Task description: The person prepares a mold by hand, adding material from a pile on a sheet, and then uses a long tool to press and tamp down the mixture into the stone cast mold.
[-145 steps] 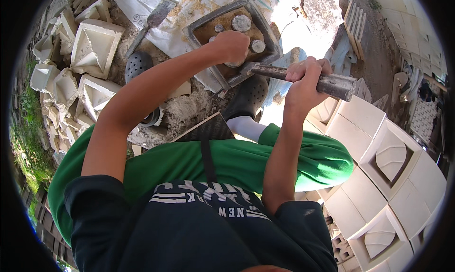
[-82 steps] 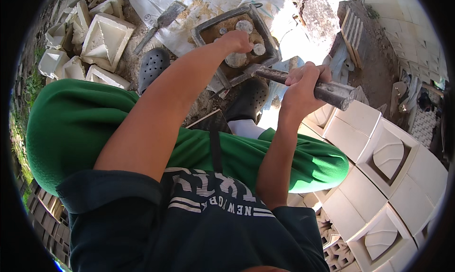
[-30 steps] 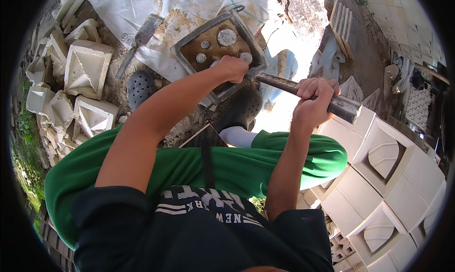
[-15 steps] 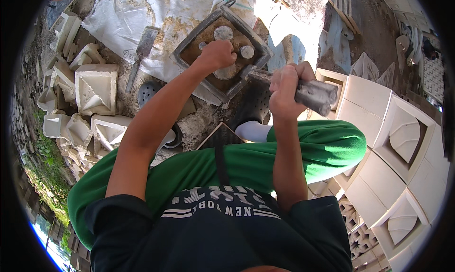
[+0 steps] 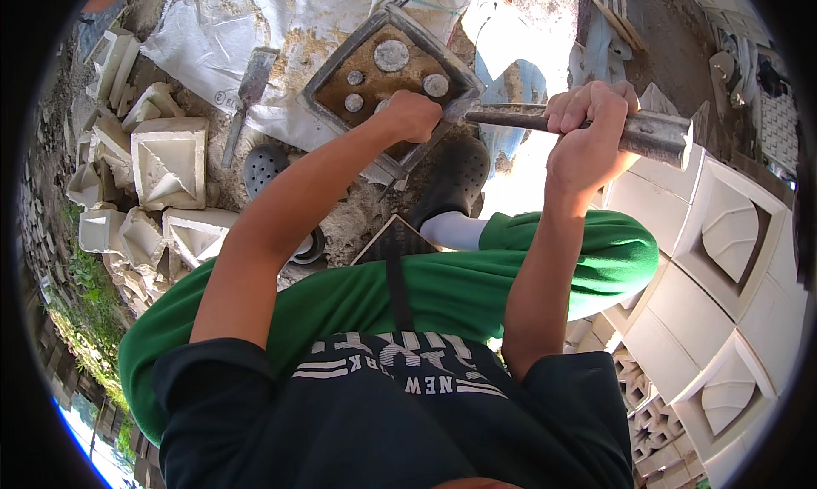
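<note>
My left hand (image 5: pixel 414 116) is closed in a fist over the right part of a square, dark-framed mould (image 5: pixel 326 78) filled with brown sandy material. What the fist holds, if anything, is hidden. Round grey discs of different sizes, the largest one (image 5: pixel 391 56) toward the far side, stand in the fill. My right hand (image 5: pixel 593 127) is wrapped round a long grey bar (image 5: pixel 659 138), thick at its right end and tapering leftward. The bar's thin end is by the mould's right corner; whether it touches the frame I cannot tell.
A trowel (image 5: pixel 252 85) lies left of the mould on white sheeting (image 5: pixel 191 42). Pale cast blocks (image 5: pixel 170 164) are heaped at the left. Patterned blocks (image 5: pixel 723 234) are stacked at the right. My shoes (image 5: pixel 451 183) are close to the mould's near side.
My right hand has moved right and away from me with the bar, which now lies more level. My left fist has shifted right and slightly nearer, uncovering small discs.
</note>
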Tool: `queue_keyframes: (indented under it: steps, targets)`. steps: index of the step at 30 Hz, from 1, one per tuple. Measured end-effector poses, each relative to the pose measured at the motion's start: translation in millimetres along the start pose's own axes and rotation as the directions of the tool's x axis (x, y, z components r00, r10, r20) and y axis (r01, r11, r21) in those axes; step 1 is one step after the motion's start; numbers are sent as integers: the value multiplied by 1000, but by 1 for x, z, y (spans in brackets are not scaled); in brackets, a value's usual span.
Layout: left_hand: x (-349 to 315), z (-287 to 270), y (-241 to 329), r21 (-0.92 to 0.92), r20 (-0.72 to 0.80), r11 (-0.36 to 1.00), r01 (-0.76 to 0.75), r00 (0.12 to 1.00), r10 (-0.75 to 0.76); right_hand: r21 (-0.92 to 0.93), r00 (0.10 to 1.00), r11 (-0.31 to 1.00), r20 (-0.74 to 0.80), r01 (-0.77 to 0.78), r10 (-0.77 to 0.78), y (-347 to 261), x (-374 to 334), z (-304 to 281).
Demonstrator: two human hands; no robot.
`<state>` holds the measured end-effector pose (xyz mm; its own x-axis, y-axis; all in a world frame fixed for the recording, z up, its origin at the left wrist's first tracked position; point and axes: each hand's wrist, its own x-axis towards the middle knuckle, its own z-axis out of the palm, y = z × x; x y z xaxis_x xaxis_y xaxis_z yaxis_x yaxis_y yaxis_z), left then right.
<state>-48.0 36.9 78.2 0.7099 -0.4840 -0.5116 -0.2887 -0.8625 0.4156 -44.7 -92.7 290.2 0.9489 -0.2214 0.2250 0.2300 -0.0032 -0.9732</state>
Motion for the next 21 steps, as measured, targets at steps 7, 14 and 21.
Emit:
queue_keyframes:
  steps: [7,14,21]
  targets:
    - [8,-8,-43,-238,-83,966,105,988,-128,-89,999,995,2,-38,38,26,-22,2]
    - [4,-13,-33,-362,45,897,255,966,-256,-139,994,990,104,-21,36,23,-45,14]
    - [9,-9,-30,-296,25,933,203,978,-205,152,990,988,138,-40,19,9,-55,0]
